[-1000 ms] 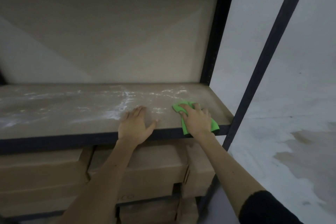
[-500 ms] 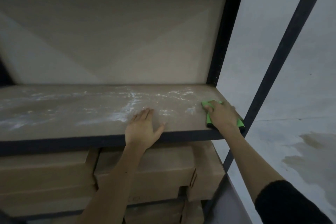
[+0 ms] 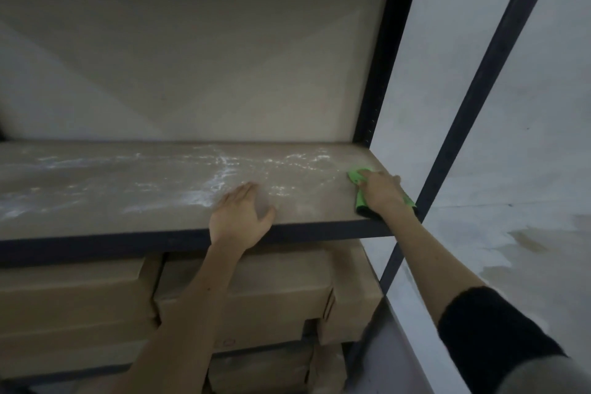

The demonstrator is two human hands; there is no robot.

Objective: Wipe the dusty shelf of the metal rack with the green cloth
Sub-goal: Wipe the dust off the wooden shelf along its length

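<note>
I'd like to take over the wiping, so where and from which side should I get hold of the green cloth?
Probably best by the bare strip of the green cloth left of the right hand, which presses it flat at the shelf's right front corner. Come from the open front edge, slightly left: the post stands to the right, the left hand further left.

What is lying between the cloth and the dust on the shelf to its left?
Only the left hand, resting flat near the front edge. Behind it the shelf lies bare from the cloth under the right hand to the dust.
</note>
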